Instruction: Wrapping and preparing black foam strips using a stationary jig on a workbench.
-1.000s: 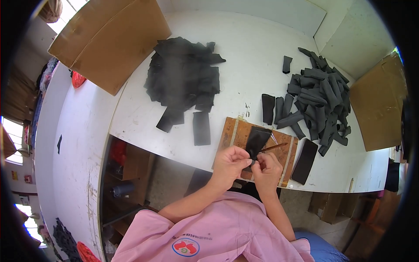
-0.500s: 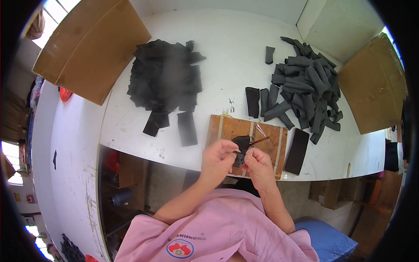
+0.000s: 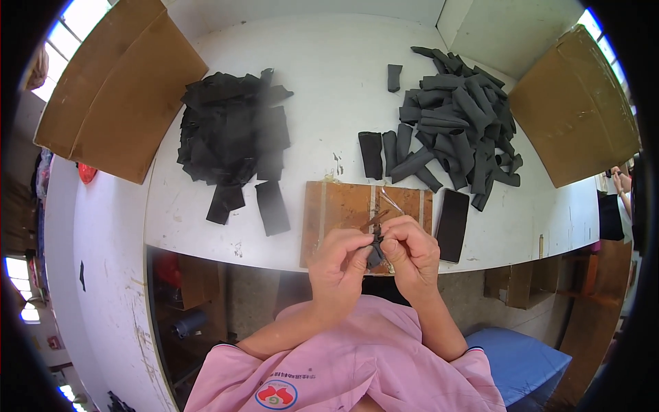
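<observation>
Both hands [image 3: 374,257] pinch a black strip [image 3: 375,255], long axis upright.

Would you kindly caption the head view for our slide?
Left hand and right hand pinch a small black fabric piece above a wooden board.

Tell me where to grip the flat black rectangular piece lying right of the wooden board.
Grip the flat black rectangular piece at its near short end, coming from the table's front edge: that end lies by the edge, and both long sides are clear of the wooden board.
</observation>
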A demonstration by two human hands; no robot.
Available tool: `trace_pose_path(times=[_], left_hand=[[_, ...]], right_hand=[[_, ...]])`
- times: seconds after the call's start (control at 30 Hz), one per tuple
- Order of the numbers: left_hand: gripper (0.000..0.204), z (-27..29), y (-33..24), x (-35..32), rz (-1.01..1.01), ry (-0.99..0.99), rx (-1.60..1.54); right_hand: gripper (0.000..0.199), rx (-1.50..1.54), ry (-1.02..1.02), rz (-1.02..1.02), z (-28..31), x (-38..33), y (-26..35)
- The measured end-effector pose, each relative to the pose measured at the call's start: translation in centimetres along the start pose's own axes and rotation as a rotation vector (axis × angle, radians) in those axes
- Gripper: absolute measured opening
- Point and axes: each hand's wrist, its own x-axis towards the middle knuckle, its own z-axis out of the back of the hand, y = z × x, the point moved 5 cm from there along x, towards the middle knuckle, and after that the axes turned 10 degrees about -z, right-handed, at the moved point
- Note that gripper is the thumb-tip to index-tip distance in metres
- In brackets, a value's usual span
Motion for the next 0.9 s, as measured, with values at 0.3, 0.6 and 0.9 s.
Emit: trace_pose_path(times=[0.3, 0.6, 0.9], left_hand=[[0.016, -0.9, -1.8, 2.6, 0.448, -0.038, -0.414], [0.031, -2.3, -3.6, 4.3, 0.744, 0.243, -1.479], [0.043, -1.3, 4.6, 3.2, 0.752, 0.067, -1.324]], right_hand=[[0.004, -0.079, -0.058, -0.015, 0.9, 1.2, 3.0], [0.009, -0.009, 0.089, 0.012, 1.0, 2.7, 5.7], [0.021, 0.647, 0.386, -0.650, -1.4, 2.4, -4.8]])
